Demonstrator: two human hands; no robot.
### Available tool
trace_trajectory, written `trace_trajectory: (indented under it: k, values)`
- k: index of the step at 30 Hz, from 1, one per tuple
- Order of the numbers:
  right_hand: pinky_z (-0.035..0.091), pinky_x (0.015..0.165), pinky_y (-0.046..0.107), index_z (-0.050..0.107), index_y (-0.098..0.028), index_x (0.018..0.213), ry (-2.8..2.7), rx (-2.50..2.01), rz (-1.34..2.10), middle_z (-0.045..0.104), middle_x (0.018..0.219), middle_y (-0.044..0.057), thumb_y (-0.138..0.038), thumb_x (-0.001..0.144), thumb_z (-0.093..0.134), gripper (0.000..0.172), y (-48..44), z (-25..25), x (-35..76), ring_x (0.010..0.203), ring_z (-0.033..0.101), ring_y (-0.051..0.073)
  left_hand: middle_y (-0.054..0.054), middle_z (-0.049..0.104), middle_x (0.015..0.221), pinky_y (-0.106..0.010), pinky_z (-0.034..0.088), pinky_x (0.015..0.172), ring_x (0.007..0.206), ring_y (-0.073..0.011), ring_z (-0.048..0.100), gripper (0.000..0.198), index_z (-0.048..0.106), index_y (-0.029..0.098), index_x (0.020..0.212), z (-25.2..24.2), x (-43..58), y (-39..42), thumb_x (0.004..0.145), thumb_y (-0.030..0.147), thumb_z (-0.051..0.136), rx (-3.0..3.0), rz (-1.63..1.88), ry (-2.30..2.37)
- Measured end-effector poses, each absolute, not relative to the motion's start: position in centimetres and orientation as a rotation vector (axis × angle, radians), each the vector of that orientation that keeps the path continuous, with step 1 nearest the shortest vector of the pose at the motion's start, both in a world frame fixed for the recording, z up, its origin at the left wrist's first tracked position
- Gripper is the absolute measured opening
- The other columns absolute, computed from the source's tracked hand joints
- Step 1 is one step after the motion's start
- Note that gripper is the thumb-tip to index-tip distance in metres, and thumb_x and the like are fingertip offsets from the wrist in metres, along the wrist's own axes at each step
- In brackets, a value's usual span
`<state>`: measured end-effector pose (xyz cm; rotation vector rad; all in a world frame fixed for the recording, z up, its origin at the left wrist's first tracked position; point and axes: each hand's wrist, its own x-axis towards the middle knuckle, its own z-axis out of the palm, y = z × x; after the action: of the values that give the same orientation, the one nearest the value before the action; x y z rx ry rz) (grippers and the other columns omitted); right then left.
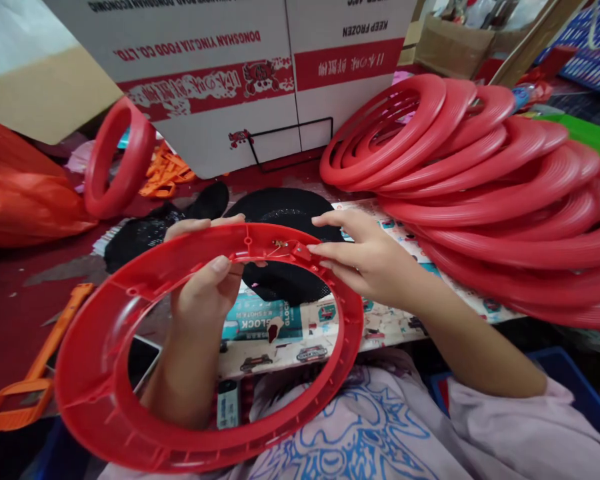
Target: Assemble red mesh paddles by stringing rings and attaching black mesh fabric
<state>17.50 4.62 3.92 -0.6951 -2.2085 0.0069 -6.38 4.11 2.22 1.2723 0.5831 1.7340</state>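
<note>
A large red plastic ring (95, 373) is tilted up in front of me, its ribbed inner side facing me. My left hand (207, 283) reaches through the ring's opening and grips its top rim, thumb in front, fingers behind. My right hand (365, 257) is at the rim just to the right, its thumb and fingertips pinched on a small metal clip (281, 245) fixed at the top of the ring. Black mesh fabric (285, 283) lies on the table behind the ring.
A tall slanting stack of red rings (505, 193) fills the right side. One red ring (115, 160) stands on edge at the left near an orange bag (20, 187). A white carton (240, 80) stands behind. An orange plastic handle (35, 380) lies at lower left.
</note>
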Motion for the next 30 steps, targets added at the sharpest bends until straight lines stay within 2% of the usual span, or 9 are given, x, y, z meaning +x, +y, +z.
trace_trajectory:
  k: [4,9,12,16,19,22,26,30]
  values:
    - [0.053,0.086,0.036,0.071,-0.019,0.077,-2.335,-0.597,-0.148,0.066,0.11,0.007,-0.019,0.091,0.054,0.022,5.4,6.4,17.8,0.103,0.058,0.02,-0.004,0.074,0.109,-0.03,0.063,0.075,0.086,-0.0177,0.07,0.034,0.065,0.025,0.104,2.1,-6.5,4.1,0.073,0.019,0.075,1.296,1.723,0.571]
    - [0.052,0.083,0.039,0.071,-0.018,0.072,-2.601,-0.633,-0.192,0.065,0.121,0.006,-0.019,0.091,0.053,0.026,5.5,7.4,17.3,0.099,0.059,0.023,-0.006,0.073,0.111,-0.031,0.063,0.068,0.09,-0.02,0.07,0.033,0.063,0.024,0.105,1.9,-6.6,4.2,0.074,0.018,0.074,1.285,1.716,0.567]
    - [0.051,0.085,0.044,0.073,-0.017,0.069,-2.65,-0.699,-0.182,0.061,0.13,0.01,-0.021,0.089,0.057,0.025,5.6,7.5,17.1,0.104,0.058,0.028,-0.008,0.072,0.111,-0.035,0.063,0.072,0.088,-0.0218,0.071,0.034,0.062,0.023,0.105,1.8,-6.7,4.1,0.074,0.019,0.075,1.259,1.706,0.571]
    - [0.047,0.092,0.051,0.075,-0.017,0.073,-2.655,-0.784,-0.019,0.057,0.137,0.011,-0.021,0.088,0.058,0.023,5.4,7.6,16.7,0.115,0.055,0.033,-0.005,0.073,0.109,-0.03,0.063,0.075,0.092,-0.0205,0.071,0.034,0.065,0.025,0.104,2.0,-6.6,3.9,0.073,0.019,0.077,1.229,1.713,0.589]
    - [0.044,0.095,0.054,0.075,-0.017,0.079,-2.652,-0.812,0.048,0.056,0.138,0.011,-0.018,0.088,0.057,0.02,5.2,7.6,16.6,0.12,0.052,0.034,-0.001,0.073,0.107,-0.026,0.063,0.07,0.087,-0.0176,0.071,0.033,0.066,0.029,0.102,2.3,-6.4,3.8,0.072,0.02,0.077,1.226,1.698,0.613]
    - [0.044,0.095,0.051,0.072,-0.013,0.084,-2.677,-0.737,-0.039,0.056,0.137,0.014,-0.015,0.09,0.051,0.022,5.3,7.4,16.8,0.121,0.05,0.033,0.001,0.073,0.106,-0.025,0.061,0.061,0.078,-0.0158,0.07,0.033,0.067,0.032,0.101,2.5,-6.3,3.8,0.071,0.023,0.078,1.238,1.692,0.63]
    - [0.044,0.096,0.046,0.068,-0.01,0.09,-2.651,-0.63,-0.205,0.057,0.132,0.016,-0.015,0.093,0.047,0.022,5.3,7.3,17.2,0.12,0.048,0.03,0.001,0.073,0.107,-0.026,0.062,0.065,0.078,-0.016,0.07,0.033,0.066,0.03,0.102,2.5,-6.3,3.8,0.072,0.022,0.078,1.233,1.697,0.626]
    - [0.043,0.095,0.043,0.065,-0.012,0.089,-2.607,-0.595,-0.282,0.061,0.12,0.014,-0.016,0.095,0.047,0.019,4.8,7.6,17.0,0.113,0.049,0.027,0.0,0.073,0.107,-0.031,0.063,0.063,0.077,-0.019,0.072,0.034,0.066,0.031,0.102,2.3,-6.4,4.0,0.071,0.024,0.079,1.242,1.691,0.626]
